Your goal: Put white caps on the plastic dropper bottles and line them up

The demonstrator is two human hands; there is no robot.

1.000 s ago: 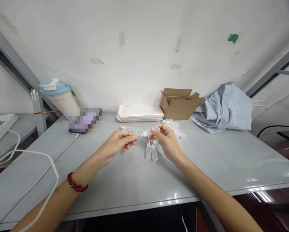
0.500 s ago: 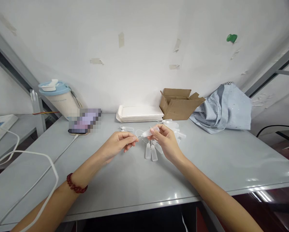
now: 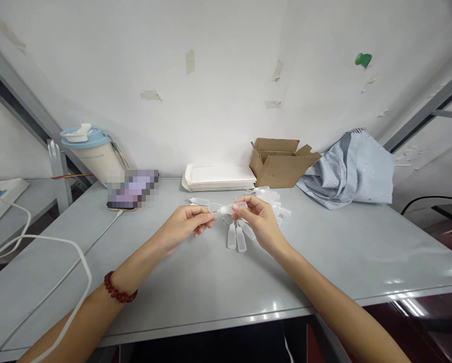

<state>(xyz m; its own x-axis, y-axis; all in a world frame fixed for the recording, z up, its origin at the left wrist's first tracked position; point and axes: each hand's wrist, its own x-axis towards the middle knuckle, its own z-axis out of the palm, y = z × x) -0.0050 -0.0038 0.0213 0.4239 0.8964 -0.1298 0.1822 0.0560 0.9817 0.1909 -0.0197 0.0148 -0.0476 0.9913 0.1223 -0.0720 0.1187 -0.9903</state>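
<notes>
A small translucent bottle hangs above the grey table, its narrow tip pointing left. My right hand pinches the body of this bottle between thumb and fingers. My left hand is closed at the tip end, thumb and index finger pressed together; what it grips there is too small to make out. A thin looped strand shows between the hands. Below the held bottle, several like bottles lie on the table. More bottles are partly hidden behind my right hand, and another lies behind my left.
Along the wall stand a cup, a stack of white envelopes, an open cardboard box and a light blue cloth. A phone lies at the left, with a white cable crossing the table's left side.
The held bottle has tilted to lie more level, and its tip has moved slightly left and up. Both hands have hardly moved.
</notes>
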